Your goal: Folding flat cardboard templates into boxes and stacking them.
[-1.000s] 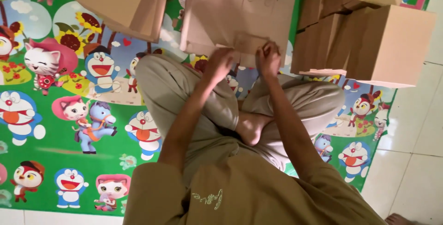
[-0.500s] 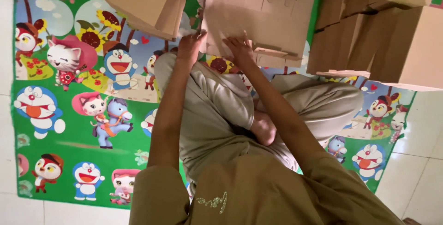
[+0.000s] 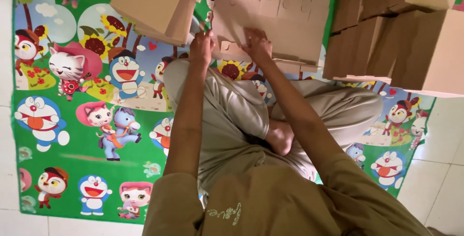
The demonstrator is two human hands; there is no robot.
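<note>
Sheet: we see the flat cardboard sheet [image 3: 285, 28] on the mat [image 3: 72, 120] straight ahead of our crossed legs, long axis left to right
Left hand [image 3: 202, 47]: at the sheet's left edge, grip narrow, pinching that edge as far as we can tell
Right hand [image 3: 257, 46]: nearer the middle, fingers spread flat on the sheet
Around: one folded box [image 3: 154, 4] on the left, stacked boxes [image 3: 401, 37] on the right
</note>
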